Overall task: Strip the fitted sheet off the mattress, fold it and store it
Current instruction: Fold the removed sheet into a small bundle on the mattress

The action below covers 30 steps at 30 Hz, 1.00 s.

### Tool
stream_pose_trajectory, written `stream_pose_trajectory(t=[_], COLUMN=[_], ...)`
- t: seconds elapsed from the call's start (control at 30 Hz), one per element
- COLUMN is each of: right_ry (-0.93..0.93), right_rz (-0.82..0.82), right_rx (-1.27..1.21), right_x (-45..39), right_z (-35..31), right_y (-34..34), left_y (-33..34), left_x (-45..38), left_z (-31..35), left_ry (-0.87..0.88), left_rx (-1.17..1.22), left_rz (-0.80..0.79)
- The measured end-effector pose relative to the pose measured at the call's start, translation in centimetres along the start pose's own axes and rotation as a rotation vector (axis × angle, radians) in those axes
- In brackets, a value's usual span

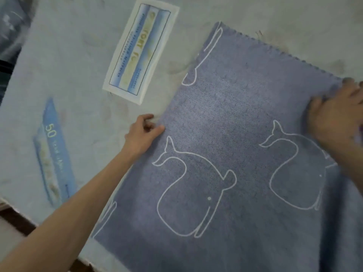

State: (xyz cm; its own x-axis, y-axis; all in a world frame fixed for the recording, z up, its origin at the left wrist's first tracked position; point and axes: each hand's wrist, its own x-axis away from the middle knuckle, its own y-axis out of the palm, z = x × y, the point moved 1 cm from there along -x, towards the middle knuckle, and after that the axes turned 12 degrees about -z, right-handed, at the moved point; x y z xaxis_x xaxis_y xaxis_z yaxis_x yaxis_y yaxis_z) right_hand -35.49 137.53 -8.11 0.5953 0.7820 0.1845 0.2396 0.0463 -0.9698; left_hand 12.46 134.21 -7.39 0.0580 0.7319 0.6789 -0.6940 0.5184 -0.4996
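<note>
Here, sheet [225, 124] between both hands.

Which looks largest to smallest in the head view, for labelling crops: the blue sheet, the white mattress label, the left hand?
1. Blue sheet, by far the largest.
2. White mattress label.
3. Left hand, smallest, though it lies nearer the camera than the label, so true sizes stay unsure.

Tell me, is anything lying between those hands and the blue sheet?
Nothing visible does. The left hand pinches the sheet at its left edge, and the right hand lies on its far right corner. The sheet rests folded on the bare mattress, nothing on top of it.
</note>
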Motion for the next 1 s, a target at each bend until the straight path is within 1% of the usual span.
stream_pose_trajectory(t=[0.03,0.1,0.17,0.2,0.23,0.3,0.33,0.37,0.43,0.5,0.57,0.6,0.63,0.67,0.7,0.77,0.8,0.93,1.0], right_ry=[-0.094,-0.457,-0.744,-0.842,-0.895,-0.975,-0.99,-1.016,-1.05,-1.121,-1.157,-1.131,-1.1,-1.063,-1.037,-1.022,-1.017,-0.97,-0.981], right_rz=[-0.035,-0.169,-0.349,-0.424,-0.49,-0.552,-0.559,-0.553,-0.527,-0.519,-0.541,-0.551,-0.554,-0.556,-0.557,-0.574,-0.586,-0.639,-0.676], right_rx=[0.055,0.047,0.044,0.058,0.063,0.13,0.187,0.226,0.294,0.349,0.394,0.41,0.425,0.452,0.49,0.576,0.613,0.721,0.721], right_x=[2.3,7.0,11.1,12.5,13.6,14.8,15.2,15.4,15.7,16.1,16.4,16.4,16.2,16.0,15.7,15.0,14.7,14.3,15.1], right_z=[-3.3,-9.9,-15.1,-17.2,-18.8,-21.6,-22.8,-23.8,-25.4,-27.0,-28.5,-29.2,-29.9,-30.5,-31.1,-32.1,-32.5,-33.6,-34.2], right_y=[0.5,1.0,2.4,2.9,3.5,4.7,5.2,5.7,6.1,6.1,6.2,6.1,6.0,6.0,6.0,6.0,5.9,5.1,5.0], left_y=[-0.1,0.1,0.7,1.0,1.2,1.7,2.1,2.4,3.2,3.4,2.9,2.5,2.0,1.5,0.9,0.1,-0.2,-1.1,-1.8], left_x=[2.0,6.1,10.6,13.0,15.2,19.3,21.1,22.5,24.3,25.2,25.5,25.6,25.5,25.5,25.5,25.1,24.8,23.1,22.8], left_z=[-2.2,-6.6,-11.4,-14.0,-16.5,-21.3,-23.3,-24.9,-27.1,-28.6,-29.4,-29.5,-29.6,-29.6,-29.7,-29.8,-29.9,-30.2,-30.3], left_ry=[-0.004,-0.025,-0.106,-0.184,-0.277,-0.457,-0.507,-0.522,-0.49,-0.466,-0.445,-0.41,-0.349,-0.274,-0.205,-0.123,-0.117,-0.234,-0.224], left_rx=[0.023,0.102,0.163,0.151,0.105,-0.025,-0.066,-0.088,-0.095,-0.033,0.137,0.267,0.39,0.462,0.481,0.482,0.471,0.253,0.185], left_rz=[0.024,0.101,0.239,0.319,0.384,0.427,0.412,0.38,0.31,0.295,0.26,0.236,0.205,0.174,0.143,0.066,0.027,-0.143,-0.2])
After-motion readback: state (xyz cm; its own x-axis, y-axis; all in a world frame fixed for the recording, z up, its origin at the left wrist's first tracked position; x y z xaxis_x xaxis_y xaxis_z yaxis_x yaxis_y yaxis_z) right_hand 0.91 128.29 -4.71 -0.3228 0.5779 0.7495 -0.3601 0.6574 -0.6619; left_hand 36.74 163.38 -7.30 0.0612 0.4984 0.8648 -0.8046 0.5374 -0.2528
